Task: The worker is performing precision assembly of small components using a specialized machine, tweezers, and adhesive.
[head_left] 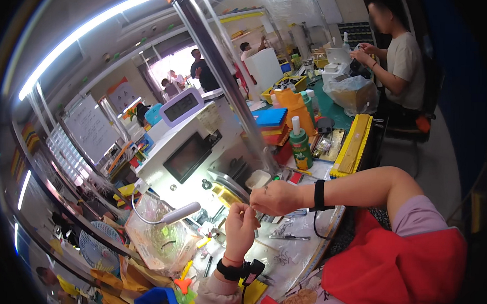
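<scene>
My left hand (239, 230) is raised over the lit work table (274, 263), its thumb and fingertips pinched together. Right against it, my right hand (278, 198) is closed, its fingertips meeting those of the left. Whatever is between them is too small to make out. Both wrists wear black bands, and a small black device sits on the left one. Below the hands lie a pair of tweezers (290, 238) and several thin, dark, wire-like pieces (283, 254). A white gooseneck lamp (181, 212) shines close to the left hand.
Behind the hands stands a white machine with a dark panel (187, 158), topped by a lilac digital clock (183, 107). A clear plastic bag (162, 240) lies left, a blue bin (158, 299) nearer. Beyond are a green bottle (301, 147), yellow strips (352, 148) and a seated person (405, 64).
</scene>
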The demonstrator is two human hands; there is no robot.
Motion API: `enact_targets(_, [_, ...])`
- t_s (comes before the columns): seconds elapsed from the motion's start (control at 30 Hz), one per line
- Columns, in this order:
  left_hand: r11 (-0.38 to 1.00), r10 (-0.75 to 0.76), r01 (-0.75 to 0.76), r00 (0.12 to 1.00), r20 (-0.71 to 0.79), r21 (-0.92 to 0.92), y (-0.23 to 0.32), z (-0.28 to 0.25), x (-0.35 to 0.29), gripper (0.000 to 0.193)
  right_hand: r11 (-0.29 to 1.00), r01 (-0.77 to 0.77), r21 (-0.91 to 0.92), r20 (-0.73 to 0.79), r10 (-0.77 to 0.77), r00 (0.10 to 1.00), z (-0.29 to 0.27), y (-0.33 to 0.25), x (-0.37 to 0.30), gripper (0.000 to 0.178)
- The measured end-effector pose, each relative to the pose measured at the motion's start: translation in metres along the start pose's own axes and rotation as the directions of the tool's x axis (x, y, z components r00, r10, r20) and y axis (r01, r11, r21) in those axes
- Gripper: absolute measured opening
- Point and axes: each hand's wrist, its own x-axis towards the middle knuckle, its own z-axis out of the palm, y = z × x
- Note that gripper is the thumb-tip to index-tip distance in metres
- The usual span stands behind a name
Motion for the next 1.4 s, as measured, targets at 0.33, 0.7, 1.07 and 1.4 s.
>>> enact_targets(0.33, [0.999,0.054,-0.053,0.989,-0.136,0.011,-0.013,-0.011,0.018,0.015,0.971,-0.174,0.162,-0.187,0.203,0.961,0.014,0.01,0.021,0.013])
enact_targets(0.7, [0.997,0.034,-0.044,0.99,-0.14,-0.067,-0.009,-0.007,0.01,0.013,0.798,-0.348,0.492,-0.044,0.422,0.906,0.017,0.0,0.008,0.043])
enact_targets(1.07, [0.978,0.194,-0.203,0.967,-0.166,-0.039,0.015,-0.01,0.009,0.008,0.957,-0.236,0.171,-0.239,0.272,0.932,-0.024,0.003,0.026,0.035])
enact_targets(1.4, [0.934,0.355,-0.351,0.932,0.071,-0.065,0.022,-0.024,-0.002,0.011,0.881,-0.416,-0.225,-0.708,0.145,0.691,-0.142,0.167,0.243,0.033])
